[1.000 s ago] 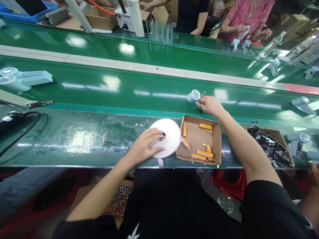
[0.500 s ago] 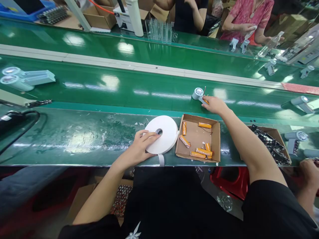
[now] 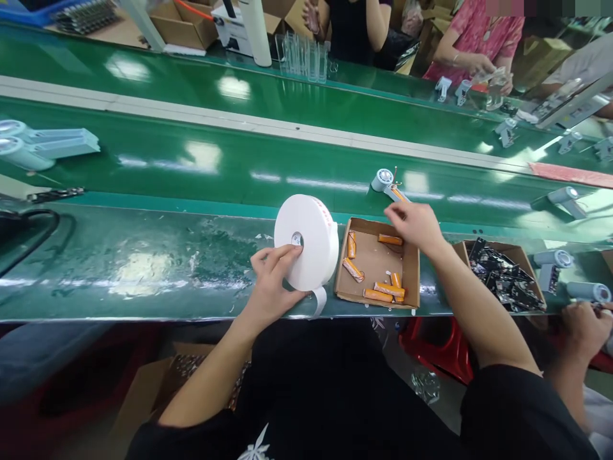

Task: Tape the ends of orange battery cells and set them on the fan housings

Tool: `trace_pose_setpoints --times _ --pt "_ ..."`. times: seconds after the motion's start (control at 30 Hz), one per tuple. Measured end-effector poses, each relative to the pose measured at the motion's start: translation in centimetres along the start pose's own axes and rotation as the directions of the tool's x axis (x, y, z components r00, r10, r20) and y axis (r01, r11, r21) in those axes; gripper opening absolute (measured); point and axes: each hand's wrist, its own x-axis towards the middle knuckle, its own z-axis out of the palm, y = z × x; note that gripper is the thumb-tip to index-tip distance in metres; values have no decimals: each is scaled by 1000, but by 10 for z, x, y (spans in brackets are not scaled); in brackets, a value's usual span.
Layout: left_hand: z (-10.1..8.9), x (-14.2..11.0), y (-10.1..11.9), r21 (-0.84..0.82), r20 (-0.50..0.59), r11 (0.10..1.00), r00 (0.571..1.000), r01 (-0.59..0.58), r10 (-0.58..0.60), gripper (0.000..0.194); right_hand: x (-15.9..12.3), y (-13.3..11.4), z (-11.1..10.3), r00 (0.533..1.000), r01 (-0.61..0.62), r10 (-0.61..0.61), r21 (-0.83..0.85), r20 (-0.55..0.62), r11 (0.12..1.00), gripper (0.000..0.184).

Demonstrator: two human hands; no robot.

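My left hand grips a big white roll of tape and holds it tilted up on its edge, a loose tail hanging at its bottom. My right hand hovers over the far right corner of a shallow cardboard tray that holds several orange cylindrical cells with wires; its fingers are curled with nothing visible in them. Just beyond that hand, on the green belt, lies a small grey fan-shaped part with an orange cell and wires on it.
A second cardboard box of dark parts sits to the right, with grey parts beside it and a neighbour's hand at the edge. More grey parts lie at far left. People work across the conveyor.
The left hand has lifted the tape roll from lying flat to standing tilted on edge. The right hand has drawn back from the grey part on the belt to above the tray.
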Motion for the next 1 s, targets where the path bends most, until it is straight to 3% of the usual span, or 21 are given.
trace_pose_setpoints --times 0.1,0.2,0.43,0.53,0.6,0.7,0.73,0.77,0.83,0.87,0.93,1.0 --pt "9 -5 -8 -19 16 1000 1000 -4 4 76 41 38 -2 989 -145 142 -64 -44 987 33" --pt "13 -13 -16 -33 7 999 1000 -6 7 71 64 58 3 991 -131 126 -106 -47 986 35" --pt "15 -30 -31 -19 66 991 989 130 -129 69 79 63 15 993 -114 113 -162 -17 980 28" --pt "18 -33 -35 10 55 993 991 120 -120 66 86 69 7 990 -139 136 -147 -32 979 21" --pt "18 -33 -39 56 31 993 994 104 -106 65 84 73 -5 976 -188 175 -94 -129 978 23" --pt "13 -33 -48 154 55 980 989 125 -135 62 55 61 -23 886 -205 276 218 -374 954 21" --pt "11 -33 -51 189 89 972 983 140 -159 60 36 50 -28 868 -143 284 343 -408 928 17" --pt "8 -34 -53 221 127 964 975 149 -180 57 13 35 -31 884 -54 246 436 -397 899 13" --pt "1 -35 -52 263 180 956 967 128 -179 51 -42 -4 -31 972 130 3 549 -235 825 14" --pt "-3 -37 -48 266 184 959 972 93 -146 48 -71 -25 -28 982 189 -144 605 -123 773 14" --pt "-12 -41 -35 238 159 971 987 -15 -24 39 -125 -67 -16 910 185 -394 722 130 666 15" --pt "-20 -47 -18 173 139 977 986 -120 97 29 -168 -99 6 810 101 -529 829 253 550 14"
